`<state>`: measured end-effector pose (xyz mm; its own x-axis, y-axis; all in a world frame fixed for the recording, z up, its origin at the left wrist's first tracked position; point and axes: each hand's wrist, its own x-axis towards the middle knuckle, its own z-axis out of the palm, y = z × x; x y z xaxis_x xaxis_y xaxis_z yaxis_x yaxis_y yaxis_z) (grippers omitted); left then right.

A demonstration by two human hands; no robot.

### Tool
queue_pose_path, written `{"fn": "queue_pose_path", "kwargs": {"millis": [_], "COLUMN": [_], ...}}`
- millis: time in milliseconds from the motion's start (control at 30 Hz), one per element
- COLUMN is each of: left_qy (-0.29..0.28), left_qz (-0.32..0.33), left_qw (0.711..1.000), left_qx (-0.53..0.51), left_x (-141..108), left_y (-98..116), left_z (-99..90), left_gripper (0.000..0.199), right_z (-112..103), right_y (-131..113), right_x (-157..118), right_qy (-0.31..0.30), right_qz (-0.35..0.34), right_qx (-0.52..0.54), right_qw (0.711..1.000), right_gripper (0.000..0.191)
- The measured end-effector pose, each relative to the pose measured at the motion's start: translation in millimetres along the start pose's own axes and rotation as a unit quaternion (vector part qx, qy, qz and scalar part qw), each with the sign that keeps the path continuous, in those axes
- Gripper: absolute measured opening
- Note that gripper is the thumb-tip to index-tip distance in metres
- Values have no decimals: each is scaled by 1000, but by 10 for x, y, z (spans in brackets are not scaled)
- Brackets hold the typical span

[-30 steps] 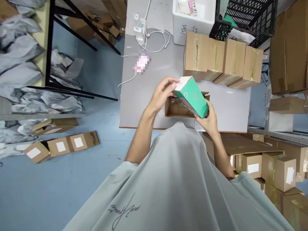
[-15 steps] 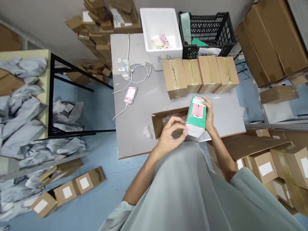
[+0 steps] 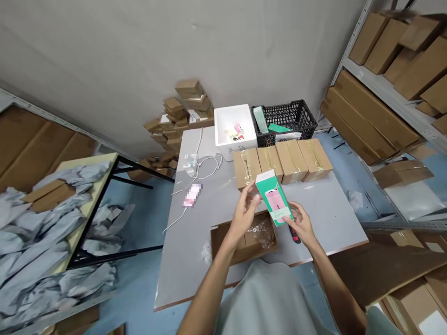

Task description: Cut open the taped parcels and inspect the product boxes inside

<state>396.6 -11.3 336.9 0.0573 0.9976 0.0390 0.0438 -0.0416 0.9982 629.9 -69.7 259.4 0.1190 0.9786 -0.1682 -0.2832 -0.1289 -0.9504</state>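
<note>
A green box with a pink device printed on its front is tilted above the table. My right hand grips its lower right end, thumb on the front face and fingers along the side. My left hand is at the upper left corner of the box, fingers loosely curved, thumb apart from them and off the front face. Whether its fingertips press on the box is hard to tell. Below both hands stands an open cardboard carton with clear bubble wrap inside.
Several taped cartons stand in a row behind. Beyond them are a white foam bin and a black crate. A red and black tool lies under my right hand. A phone with a cable lies left.
The green box has been turned so its white end points up and away, and raised off the carton's edge. My left hand moved from its white lower end to the upper left corner. The view tilted upward.
</note>
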Motion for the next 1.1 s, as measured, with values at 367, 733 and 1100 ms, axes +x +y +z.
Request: {"fn": "queue_pose_path", "kwargs": {"millis": [367, 733, 1100], "left_qy": [-44, 35, 305], "left_qz": [-37, 167, -117], "left_qw": [998, 976, 907], "left_qx": [25, 132, 266], "left_x": [239, 1279, -1151], "left_y": [-298, 614, -771], "left_z": [530, 591, -946], "left_gripper": [41, 37, 54], "right_z": [234, 678, -465], "right_y": [-500, -1263, 473], "right_x": [1535, 3478, 681], "right_qy": [56, 48, -39], "right_qz": [24, 10, 161], "right_qx": [165, 62, -102], "right_qw": [984, 997, 981], "right_gripper": [58, 34, 70]}}
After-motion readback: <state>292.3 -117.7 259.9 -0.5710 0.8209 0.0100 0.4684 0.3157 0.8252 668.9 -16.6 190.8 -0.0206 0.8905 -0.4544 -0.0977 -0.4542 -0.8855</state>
